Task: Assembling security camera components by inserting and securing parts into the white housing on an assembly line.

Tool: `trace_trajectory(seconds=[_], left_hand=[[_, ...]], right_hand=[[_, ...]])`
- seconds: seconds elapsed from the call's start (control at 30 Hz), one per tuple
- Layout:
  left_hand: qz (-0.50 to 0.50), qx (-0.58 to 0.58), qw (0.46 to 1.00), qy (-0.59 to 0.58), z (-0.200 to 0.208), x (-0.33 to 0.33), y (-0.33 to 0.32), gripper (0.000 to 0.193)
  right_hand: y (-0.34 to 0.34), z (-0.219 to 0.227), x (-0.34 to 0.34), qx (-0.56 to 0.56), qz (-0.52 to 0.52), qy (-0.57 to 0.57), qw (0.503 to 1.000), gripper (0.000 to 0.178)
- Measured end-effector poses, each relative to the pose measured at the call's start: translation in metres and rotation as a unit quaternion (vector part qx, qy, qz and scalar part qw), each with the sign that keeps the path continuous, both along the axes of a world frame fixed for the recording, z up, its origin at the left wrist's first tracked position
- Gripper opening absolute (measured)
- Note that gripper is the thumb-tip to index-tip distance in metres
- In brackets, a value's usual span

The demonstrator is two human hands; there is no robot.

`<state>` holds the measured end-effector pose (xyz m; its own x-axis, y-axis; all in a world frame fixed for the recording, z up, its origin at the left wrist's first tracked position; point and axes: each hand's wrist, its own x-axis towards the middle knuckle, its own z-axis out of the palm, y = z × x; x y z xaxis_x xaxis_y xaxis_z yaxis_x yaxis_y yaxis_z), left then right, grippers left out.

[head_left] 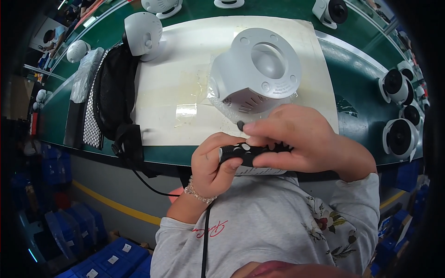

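My left hand [211,162] is closed round a curled black sheet of round stick-on pads [236,152], which shows pale round spots on its surface. My right hand [303,139] pinches a small black round pad [240,125] between thumb side and forefinger, while its lower fingers touch the sheet's right end. Just beyond both hands, a white rounded projector-like device [232,69] rests with its ring-shaped base turned up. Small round recesses sit around that ring, and a slotted vent faces me. Clear plastic wrap [225,111] lies under the device.
A pale board [171,83] covers the middle of the green table [345,60]. A black mesh pouch [116,88] lies at the left beside a white device on a stand [144,37]. Several white devices with black round fronts [399,139] line the right edge. Blue bins [111,259] stand on the floor.
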<state>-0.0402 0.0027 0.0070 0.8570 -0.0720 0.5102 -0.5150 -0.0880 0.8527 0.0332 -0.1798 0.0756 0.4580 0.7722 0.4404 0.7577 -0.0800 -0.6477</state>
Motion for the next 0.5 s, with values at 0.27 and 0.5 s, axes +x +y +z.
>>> trace_trajectory(seconds=[0.27,0.5], left_hand=[[0.001,0.042,0.999,-0.035,0.0018,0.0032,-0.0009,0.012],[0.010,0.067,0.996,-0.049,0.0012,0.0057,0.0015,0.014]], right_hand=[[0.0001,0.0024,-0.0029,-0.001,-0.008,0.135,0.991,0.034],[-0.0080,0.0040,0.0008,0.041,-0.039,0.176,0.983,0.030]])
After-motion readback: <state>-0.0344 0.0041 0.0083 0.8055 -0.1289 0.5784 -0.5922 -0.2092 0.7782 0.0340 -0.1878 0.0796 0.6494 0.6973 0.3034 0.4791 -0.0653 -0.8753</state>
